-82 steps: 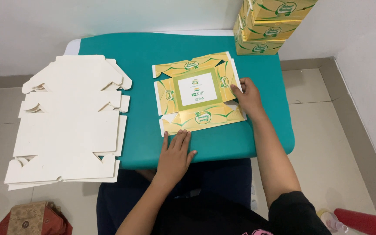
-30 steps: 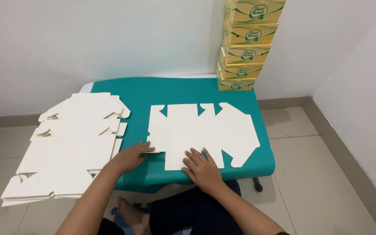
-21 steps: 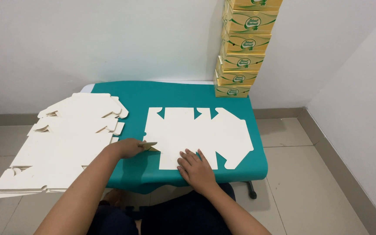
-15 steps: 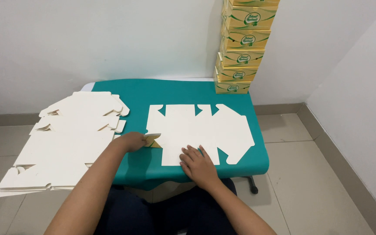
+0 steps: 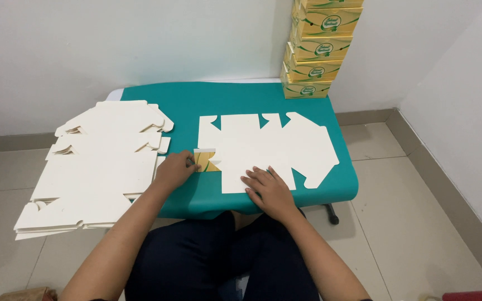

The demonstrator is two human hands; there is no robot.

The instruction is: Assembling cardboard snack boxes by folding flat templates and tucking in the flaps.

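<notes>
White cardboard blank is lying printed-side down while the left hand is pinching its side flap upward and the flat, open right hand is pinning it still.

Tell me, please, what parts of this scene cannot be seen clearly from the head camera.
- Stack of yellow boxes: its top is cut off by the upper frame edge.
- Flat white carton blank: the printed face is turned down; only the folded flap shows yellow.
- Left hand: its fingertips are hidden at the flap.
- Pile of white blanks: their number is too fine to count.
- Teal table: its legs are hidden beneath the top.
</notes>
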